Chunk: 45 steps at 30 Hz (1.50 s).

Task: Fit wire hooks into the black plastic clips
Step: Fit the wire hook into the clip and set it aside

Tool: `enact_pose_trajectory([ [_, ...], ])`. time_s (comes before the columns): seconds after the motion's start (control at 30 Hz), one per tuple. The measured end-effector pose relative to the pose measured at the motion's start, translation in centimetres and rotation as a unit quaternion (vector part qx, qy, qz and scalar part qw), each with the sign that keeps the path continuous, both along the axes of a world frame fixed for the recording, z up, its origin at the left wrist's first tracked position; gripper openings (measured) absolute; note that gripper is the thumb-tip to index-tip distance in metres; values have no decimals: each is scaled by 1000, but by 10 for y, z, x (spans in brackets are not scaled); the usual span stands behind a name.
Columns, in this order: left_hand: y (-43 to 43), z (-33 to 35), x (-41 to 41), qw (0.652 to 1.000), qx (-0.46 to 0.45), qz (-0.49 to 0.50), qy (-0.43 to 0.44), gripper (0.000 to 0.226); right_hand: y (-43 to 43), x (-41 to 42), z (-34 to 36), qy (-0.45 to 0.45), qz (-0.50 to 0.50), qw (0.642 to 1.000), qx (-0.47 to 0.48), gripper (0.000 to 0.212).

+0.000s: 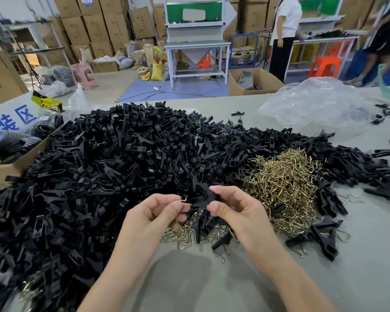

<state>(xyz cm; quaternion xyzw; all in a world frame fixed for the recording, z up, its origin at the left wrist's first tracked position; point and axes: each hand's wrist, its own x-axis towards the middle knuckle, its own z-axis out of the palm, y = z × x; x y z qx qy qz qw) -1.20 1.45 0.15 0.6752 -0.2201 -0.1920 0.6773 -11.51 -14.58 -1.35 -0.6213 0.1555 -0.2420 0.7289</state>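
Our left hand (158,212) pinches one wire hook (185,199) between thumb and curled fingers. Our right hand (232,208) pinches one black clip (206,197) the same way, and hook and clip meet between our fingertips, just above the near edge of the piles.

Below lies a grey-green table (212,282). Its bare stretch is nearest us, under and between our forearms. A pile of black clips (122,165), too many to count, fills the left and middle. A smaller heap of brass-coloured hooks (284,183) lies to the right, touching it. A cardboard box (16,164) sits at the left edge and crumpled clear plastic (320,102) lies far right.

Past the table's far edge are stacked cartons (95,25), a white workbench (196,46), one pink stool (83,75) and two standing people.
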Motion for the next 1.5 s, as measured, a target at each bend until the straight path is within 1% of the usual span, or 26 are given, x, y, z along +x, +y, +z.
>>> enact_pose_trajectory([
  [0.07, 0, -2, -1, 998, 6, -31, 46, 28, 1, 0, 1, 3, 15, 1000, -18, 29],
  [0.13, -1, -4, -3, 995, 8, -52, 85, 30, 2, -1, 1, 5, 30, 999, -38, 33],
  [0.27, -3, -4, -4, 990, -11, -59, 128, 35, 4, -2, 4, 1, 35, 998, -51, 36],
  [0.37, -3, -1, -5, 988, -16, -60, 138, 31, 4, -2, 6, 1, 28, 998, -64, 39],
  [0.53, 2, 3, 2, 991, -18, -41, 126, 25, 2, -2, 3, 5, 19, 997, -74, 41],
  [0.63, 2, 3, 1, 988, -7, -59, 141, 23, 2, -2, 2, 8, 28, 996, -90, 43],
  [0.77, -2, 0, -4, 985, 9, -71, 159, 21, 3, -2, 0, 9, 40, 993, -108, 40],
  [0.9, -4, -2, -4, 987, 23, -54, 151, 11, 3, -2, -1, 15, 45, 991, -122, 40],
  [1.0, -4, -4, -4, 991, 35, -45, 121, 14, 2, -1, -2, 19, 41, 991, -130, 41],
  [1.1, -5, -5, -5, 993, 36, -42, 108, 15, 1, -2, -4, 27, 34, 987, -154, 42],
  [1.2, -6, -8, -6, 994, 50, -27, 92, 15, 1, -2, -6, 32, 32, 984, -172, 39],
  [1.33, -5, -8, -4, 995, 55, -24, 83, 14, 0, -1, -8, 28, 30, 984, -171, 37],
  [1.5, -3, -6, -2, 995, 59, -38, 72, 17, 1, 1, -7, 30, 38, 985, -167, 42],
])
